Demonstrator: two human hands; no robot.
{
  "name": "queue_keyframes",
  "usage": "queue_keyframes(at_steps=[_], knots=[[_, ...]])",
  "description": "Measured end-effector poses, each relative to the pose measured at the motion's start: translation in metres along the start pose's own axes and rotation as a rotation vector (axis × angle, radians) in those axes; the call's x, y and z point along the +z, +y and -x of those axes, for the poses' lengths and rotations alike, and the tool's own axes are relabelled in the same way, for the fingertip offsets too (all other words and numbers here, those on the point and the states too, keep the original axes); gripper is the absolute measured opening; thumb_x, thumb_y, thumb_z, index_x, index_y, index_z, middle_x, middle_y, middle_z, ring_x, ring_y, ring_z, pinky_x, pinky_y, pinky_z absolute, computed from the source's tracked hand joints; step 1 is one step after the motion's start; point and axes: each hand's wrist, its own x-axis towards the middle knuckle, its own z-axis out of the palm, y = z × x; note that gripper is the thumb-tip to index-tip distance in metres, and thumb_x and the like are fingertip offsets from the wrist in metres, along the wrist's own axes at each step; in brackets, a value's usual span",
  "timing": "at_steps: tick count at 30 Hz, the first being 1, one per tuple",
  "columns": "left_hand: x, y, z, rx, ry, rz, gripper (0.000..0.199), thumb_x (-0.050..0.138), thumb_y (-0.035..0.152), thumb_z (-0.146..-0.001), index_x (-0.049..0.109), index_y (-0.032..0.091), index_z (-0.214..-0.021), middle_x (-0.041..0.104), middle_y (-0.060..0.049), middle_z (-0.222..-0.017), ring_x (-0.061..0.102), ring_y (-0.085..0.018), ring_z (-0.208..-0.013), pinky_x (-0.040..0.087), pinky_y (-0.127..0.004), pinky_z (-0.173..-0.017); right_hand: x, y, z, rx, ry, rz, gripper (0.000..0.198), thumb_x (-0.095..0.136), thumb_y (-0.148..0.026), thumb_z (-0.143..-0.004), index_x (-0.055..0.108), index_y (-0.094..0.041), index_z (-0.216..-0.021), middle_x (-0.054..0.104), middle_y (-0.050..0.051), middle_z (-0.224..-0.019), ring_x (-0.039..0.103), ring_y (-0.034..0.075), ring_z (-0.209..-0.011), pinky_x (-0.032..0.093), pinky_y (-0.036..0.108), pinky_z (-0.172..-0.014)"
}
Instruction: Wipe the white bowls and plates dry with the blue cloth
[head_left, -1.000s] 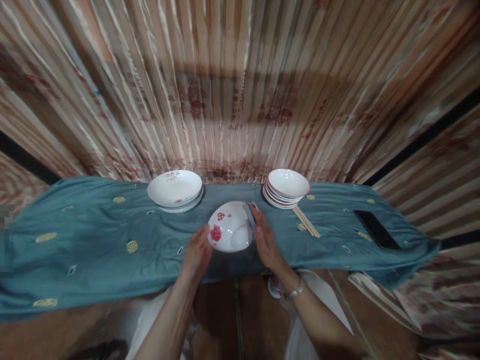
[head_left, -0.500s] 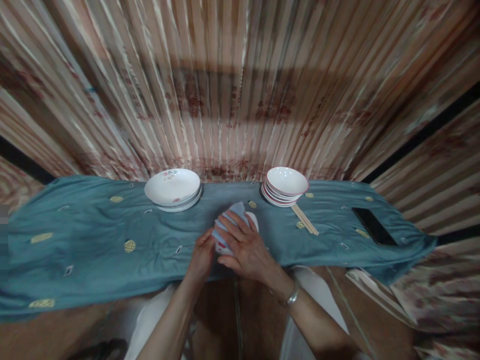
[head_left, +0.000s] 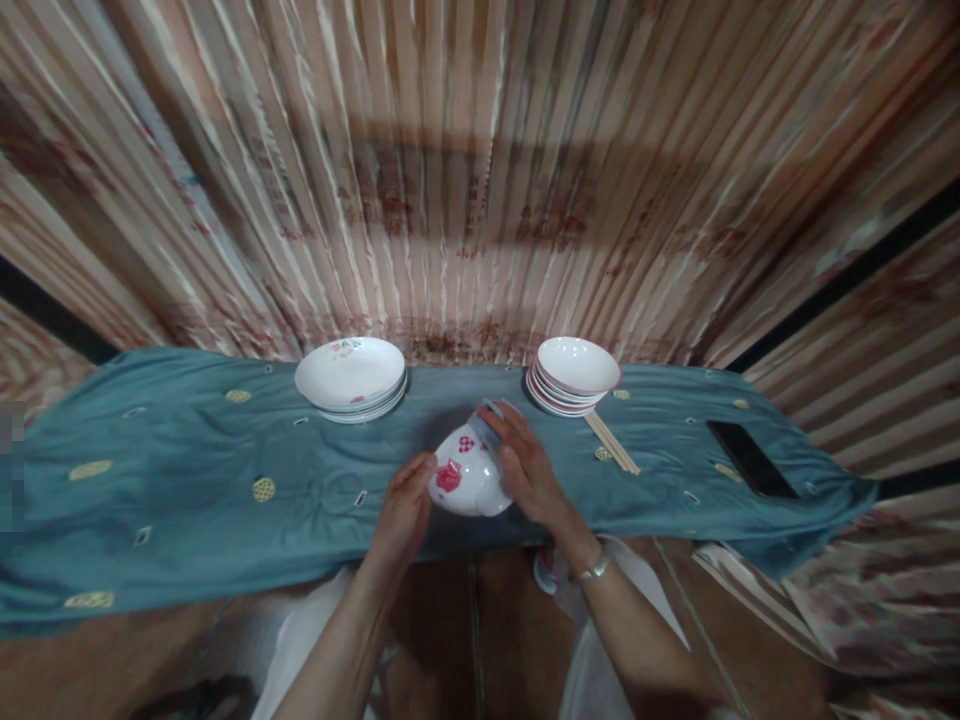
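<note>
The left hand [head_left: 405,500] grips the rim of a glossy white bowl [head_left: 469,490], while the right hand [head_left: 531,475] holds a soft bluish cloth [head_left: 489,424] against its far right side. The bowl, rounded and printed with a red flower, is held tilted, outer side up, above the near middle of the desk [head_left: 187,450], which is draped in wrinkled teal fabric. Far left sit smooth, shallow stacked plates [head_left: 350,378]; far right, red-rimmed stacked bowls [head_left: 576,372], with slender pale chopsticks [head_left: 613,444] just beside them and a flat black phone [head_left: 752,460] farther right.
</note>
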Motion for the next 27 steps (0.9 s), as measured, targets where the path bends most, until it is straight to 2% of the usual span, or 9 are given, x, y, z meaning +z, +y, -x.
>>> queue_keyframes(at_steps=[3,6,9,14,17,22,27], knots=[[-0.002,0.003,-0.003,-0.016,0.006,0.069,0.019,0.077,0.028,-0.066,0.07,0.012,-0.073,0.073,-0.009,-0.075,0.068,-0.024,-0.087,0.049,-0.034,-0.086,0.006,0.012,0.005,0.119,0.064,-0.11,0.052,0.02,-0.046,-0.099,0.039,-0.025,-0.142,0.041,0.005,-0.148,0.031,0.02,-0.14,0.024,0.047,-0.117],[-0.001,0.007,-0.005,-0.034,0.033,0.135,0.015,0.073,0.023,-0.07,0.072,0.01,-0.077,0.074,-0.012,-0.08,0.065,-0.027,-0.102,0.047,-0.036,-0.094,0.013,0.019,0.009,0.193,0.103,-0.179,0.053,0.02,-0.048,-0.099,0.036,-0.025,-0.144,0.037,0.004,-0.15,0.028,0.02,-0.142,0.02,0.047,-0.118],[0.004,0.01,-0.005,-0.031,0.076,0.192,0.012,0.07,0.018,-0.072,0.072,0.009,-0.081,0.075,-0.012,-0.085,0.064,-0.026,-0.106,0.046,-0.036,-0.098,0.021,0.02,0.013,0.224,0.108,-0.205,0.054,0.023,-0.05,-0.098,0.031,-0.025,-0.146,0.031,0.004,-0.154,0.022,0.02,-0.144,0.016,0.047,-0.119],[0.006,0.013,-0.004,-0.042,0.062,0.276,0.01,0.065,0.017,-0.078,0.072,0.011,-0.081,0.075,-0.01,-0.089,0.062,-0.023,-0.11,0.044,-0.035,-0.102,0.028,0.014,0.017,0.233,0.075,-0.179,0.057,0.026,-0.048,-0.098,0.021,-0.026,-0.15,0.023,0.004,-0.157,0.014,0.019,-0.146,0.012,0.045,-0.12],[0.007,0.015,-0.007,-0.087,0.079,0.317,0.015,0.058,0.016,-0.084,0.071,0.01,-0.089,0.075,-0.011,-0.091,0.061,-0.022,-0.113,0.041,-0.036,-0.105,0.031,0.01,0.018,0.244,0.047,-0.151,0.059,0.025,-0.048,-0.098,0.014,-0.024,-0.151,0.016,0.005,-0.158,0.008,0.019,-0.147,0.011,0.046,-0.12],[0.008,0.018,-0.012,-0.135,0.176,0.371,0.031,0.041,0.018,-0.093,0.066,0.008,-0.109,0.074,-0.012,-0.096,0.058,-0.02,-0.118,0.038,-0.037,-0.108,0.042,0.006,0.025,0.24,-0.008,-0.09,0.066,0.026,-0.047,-0.097,-0.001,-0.021,-0.152,0.004,0.008,-0.16,0.001,0.022,-0.147,0.01,0.049,-0.119],[0.0,0.016,-0.015,-0.09,0.096,0.311,0.029,0.051,0.027,-0.088,0.067,0.014,-0.109,0.073,-0.01,-0.106,0.054,-0.022,-0.123,0.038,-0.037,-0.108,0.058,0.0,0.039,0.193,-0.051,-0.002,0.073,0.031,-0.043,-0.097,-0.014,-0.019,-0.15,-0.005,0.011,-0.16,-0.006,0.026,-0.147,0.013,0.052,-0.118]])
